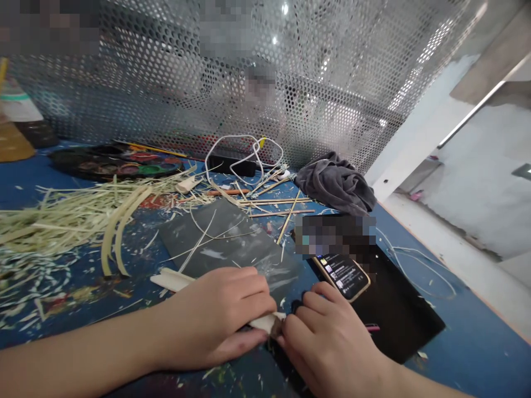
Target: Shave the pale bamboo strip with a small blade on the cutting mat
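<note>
My left hand (226,318) is wrapped around a pale, split piece of stalk (171,279) that looks like bamboo. One end of the piece sticks out to the left of the hand, and the other shows between my two hands. Close against that end is my right hand (327,337), its fingers curled tight. A small brownish bit shows at its fingertips, but what the fingers grip is hidden. Beneath and beyond the left hand lies a dark grey sheet (232,237) with thin shavings on it.
Shavings (62,213) are heaped on the blue table (477,309) at left, near a paint palette (124,163). A phone (346,279) rests on a black board (398,309) at right. Behind are thin sticks (282,201), a white cable (244,136), a grey cloth (338,182) and perforated metal sheeting (166,83).
</note>
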`<action>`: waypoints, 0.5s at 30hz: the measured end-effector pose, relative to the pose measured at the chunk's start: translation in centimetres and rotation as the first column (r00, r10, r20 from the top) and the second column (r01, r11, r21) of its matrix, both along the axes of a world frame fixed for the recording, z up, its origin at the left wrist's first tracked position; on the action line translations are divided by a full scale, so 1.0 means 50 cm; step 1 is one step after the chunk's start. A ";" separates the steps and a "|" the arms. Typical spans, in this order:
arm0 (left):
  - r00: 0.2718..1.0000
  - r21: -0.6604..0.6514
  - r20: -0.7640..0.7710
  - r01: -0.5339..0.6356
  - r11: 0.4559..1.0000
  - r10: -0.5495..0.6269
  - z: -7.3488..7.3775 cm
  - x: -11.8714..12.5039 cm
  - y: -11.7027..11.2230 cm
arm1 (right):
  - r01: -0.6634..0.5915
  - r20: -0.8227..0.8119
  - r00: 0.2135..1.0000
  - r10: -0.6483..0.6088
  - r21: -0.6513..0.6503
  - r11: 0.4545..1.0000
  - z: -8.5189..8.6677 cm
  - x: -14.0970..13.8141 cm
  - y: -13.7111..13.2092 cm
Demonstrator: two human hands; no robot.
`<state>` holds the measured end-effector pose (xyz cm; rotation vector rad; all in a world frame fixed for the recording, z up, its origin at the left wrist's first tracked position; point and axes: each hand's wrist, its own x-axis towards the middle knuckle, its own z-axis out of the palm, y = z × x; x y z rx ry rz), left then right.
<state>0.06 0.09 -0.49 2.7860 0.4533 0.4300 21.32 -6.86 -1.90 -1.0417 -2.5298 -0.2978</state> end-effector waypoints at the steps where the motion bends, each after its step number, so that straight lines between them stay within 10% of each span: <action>1: 1.000 0.001 -0.005 0.007 1.000 -0.007 0.001 0.000 0.000 | -0.006 0.001 1.000 0.006 0.001 1.000 -0.002 0.000 0.000; 15: 1.000 0.012 0.008 -0.024 1.000 0.024 0.005 0.009 -0.018 | -0.020 0.033 0.999 0.020 -0.002 1.000 -0.002 -0.003 0.004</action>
